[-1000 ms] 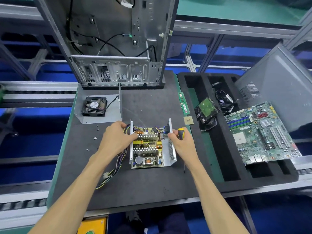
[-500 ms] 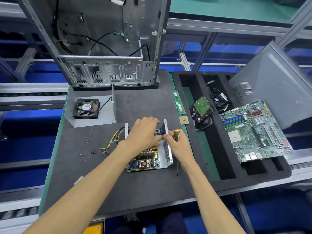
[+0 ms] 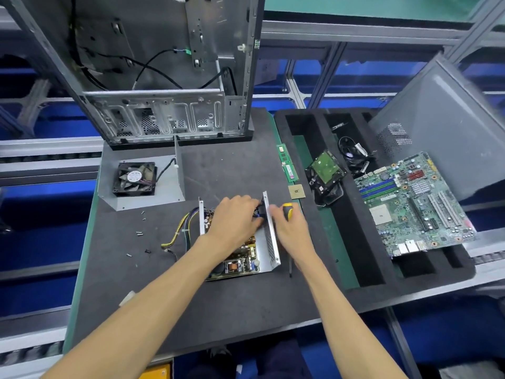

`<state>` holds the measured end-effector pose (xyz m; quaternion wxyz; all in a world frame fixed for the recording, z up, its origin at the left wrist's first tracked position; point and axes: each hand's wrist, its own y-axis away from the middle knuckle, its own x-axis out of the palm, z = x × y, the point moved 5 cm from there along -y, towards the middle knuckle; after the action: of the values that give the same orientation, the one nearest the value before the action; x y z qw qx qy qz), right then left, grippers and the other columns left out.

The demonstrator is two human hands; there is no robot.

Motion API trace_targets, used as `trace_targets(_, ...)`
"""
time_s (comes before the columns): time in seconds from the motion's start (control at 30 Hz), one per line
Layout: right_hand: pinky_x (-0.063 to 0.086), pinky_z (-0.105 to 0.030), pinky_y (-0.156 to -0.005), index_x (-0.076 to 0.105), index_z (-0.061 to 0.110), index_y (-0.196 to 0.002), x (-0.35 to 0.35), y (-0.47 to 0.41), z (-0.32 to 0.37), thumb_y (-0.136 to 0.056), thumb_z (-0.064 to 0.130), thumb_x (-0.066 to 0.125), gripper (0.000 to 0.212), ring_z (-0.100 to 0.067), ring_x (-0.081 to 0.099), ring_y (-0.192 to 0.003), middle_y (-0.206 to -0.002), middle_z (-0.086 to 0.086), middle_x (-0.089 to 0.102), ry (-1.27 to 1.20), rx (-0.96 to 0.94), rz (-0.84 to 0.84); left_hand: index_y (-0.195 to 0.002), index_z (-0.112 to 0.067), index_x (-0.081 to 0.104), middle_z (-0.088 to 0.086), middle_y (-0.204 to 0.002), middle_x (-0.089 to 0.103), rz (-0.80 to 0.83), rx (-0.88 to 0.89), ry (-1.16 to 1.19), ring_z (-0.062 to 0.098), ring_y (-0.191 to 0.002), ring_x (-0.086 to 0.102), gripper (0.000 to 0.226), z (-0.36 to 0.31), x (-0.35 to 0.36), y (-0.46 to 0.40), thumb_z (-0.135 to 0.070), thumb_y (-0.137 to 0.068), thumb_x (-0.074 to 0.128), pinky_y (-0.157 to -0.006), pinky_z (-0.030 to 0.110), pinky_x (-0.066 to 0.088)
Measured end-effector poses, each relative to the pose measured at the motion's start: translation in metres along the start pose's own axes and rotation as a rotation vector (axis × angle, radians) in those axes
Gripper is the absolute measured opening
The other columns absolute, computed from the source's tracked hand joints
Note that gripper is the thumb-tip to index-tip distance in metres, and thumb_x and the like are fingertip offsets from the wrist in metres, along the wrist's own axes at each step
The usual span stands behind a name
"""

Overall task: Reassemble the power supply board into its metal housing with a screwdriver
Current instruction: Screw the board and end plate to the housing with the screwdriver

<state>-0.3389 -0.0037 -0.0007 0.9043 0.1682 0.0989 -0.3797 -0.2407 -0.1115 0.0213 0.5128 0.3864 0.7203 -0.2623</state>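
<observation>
Two hands work at the far right corner of the metal housing (image 3: 270, 242), which sits near the middle of the dark surface (image 3: 218, 310) with the power supply board (image 3: 240, 265) lying inside it between its two upright side walls. The left hand (image 3: 235, 217) reaches across the board, its fingers curled down at a dark part just inside the right wall; what exactly they grip is hidden under the hand. The right hand (image 3: 289, 228) rests against the outside of that wall, fingers wrapped round the yellow-and-black handle of the screwdriver (image 3: 287, 210), whose shaft points back toward the person and is not on any screw. Judging from this, the step in hand is seating the board and tucking its wiring or connector into place, ahead of fastening. Several loose screws (image 3: 140, 233) lie scattered on the surface to the left, near the bundle of coloured wires (image 3: 180, 231) that trails out of the housing. The next move likely calls for freeing one hand to fetch a screw, then turning the screwdriver tip-down over a mounting hole while the board is held square.
</observation>
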Motion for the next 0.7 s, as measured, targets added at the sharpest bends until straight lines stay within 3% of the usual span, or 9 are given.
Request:
trace_targets(0.1,0.033,-0.022,-0.055,0.042,0.02,-0.08,-0.017,-0.005,0.036,-0.098,0.015,0.042,0.019,-0.001,0.041,-0.054,-0.074,0.005,0.041,-0.016,-0.005,-0.122,-0.131,-0.018,0.062,0.003,-0.123,0.065,0.057,0.005,0.148,0.024,-0.118,0.057,0.037,0.0,-0.016,0.006,-0.032,-0.097,0.059,-0.1,0.04,0.041)
trace_targets(0.17,0.026,-0.027,-0.051,0.041,0.022,-0.077,-0.023,-0.008,0.068,-0.082,0.025,0.04,0.006,-0.01,0.034,-0.058,-0.072,0.004,0.039,-0.237,0.058,-0.124,-0.125,-0.019,0.067,-0.003,-0.119,0.069,-0.03,-0.053,0.381,0.014,-0.112,0.061,0.029,0.004,-0.043,0.013,-0.029,-0.099,0.057,-0.101,0.036,0.046)
trace_targets(0.27,0.026,-0.023,-0.042,0.05,0.02,-0.082,-0.012,-0.007,0.113,-0.078,0.032,0.044,0.014,-0.011,0.037,-0.057,-0.066,0.008,0.043,-0.587,0.02,-0.033,-0.107,-0.015,0.073,-0.008,-0.092,0.075,-0.05,-0.104,0.755,0.005,-0.085,0.069,0.02,0.006,-0.082,0.021,-0.026,-0.101,0.057,-0.085,0.03,0.055)
trace_targets(0.37,0.034,-0.023,-0.047,0.054,0.02,-0.085,0.021,0.006,0.145,-0.09,0.03,0.043,0.015,-0.01,0.045,-0.057,-0.068,0.007,0.05,-0.744,-0.038,0.083,-0.111,-0.009,0.065,-0.001,-0.084,0.072,-0.022,-0.116,1.011,0.011,-0.069,0.068,0.018,0.0,-0.107,0.03,-0.022,-0.101,0.058,-0.069,0.029,0.057)
trace_targets(0.47,0.037,-0.027,-0.053,0.06,0.024,-0.091,0.054,0.013,0.155,-0.103,0.027,0.041,0.023,-0.008,0.051,-0.058,-0.071,0.009,0.053,-0.661,-0.015,0.106,-0.115,-0.01,0.062,0.005,-0.075,0.069,-0.111,-0.192,1.035,0.014,-0.058,0.061,0.016,0.013,-0.12,0.044,-0.014,-0.1,0.058,-0.06,0.033,0.052)
trace_targets(0.53,0.044,-0.031,-0.069,0.066,0.027,-0.099,0.07,0.012,0.153,-0.107,0.029,0.042,0.025,-0.01,0.054,-0.074,-0.085,0.005,0.054,-0.438,-0.062,0.108,-0.11,-0.014,0.067,0.0,-0.069,0.068,-0.154,-0.247,1.015,0.014,-0.063,0.064,0.013,0.032,-0.124,0.055,-0.011,-0.099,0.06,-0.059,0.033,0.052)
trace_targets(0.6,0.043,-0.028,-0.079,0.07,0.025,-0.102,0.086,0.01,0.144,-0.107,0.034,0.048,0.024,-0.01,0.055,-0.085,-0.095,-0.001,0.057,-0.212,-0.121,0.146,-0.104,-0.017,0.07,-0.002,-0.069,0.068,-0.18,-0.299,0.954,0.013,-0.064,0.064,0.012,0.055,-0.127,0.07,-0.011,-0.096,0.064,-0.056,0.024,0.05)
trace_targets(0.7,0.041,-0.017,-0.074,0.072,0.018,-0.107,0.115,0.009,0.131,-0.104,0.031,0.059,0.019,0.002,0.056,-0.078,-0.089,0.005,0.062,-0.026,-0.204,0.267,-0.105,-0.018,0.071,-0.004,-0.068,0.065,-0.123,-0.387,0.816,0.009,-0.057,0.056,0.013,0.088,-0.118,0.096,-0.015,-0.093,0.07,-0.054,0.02,0.048)
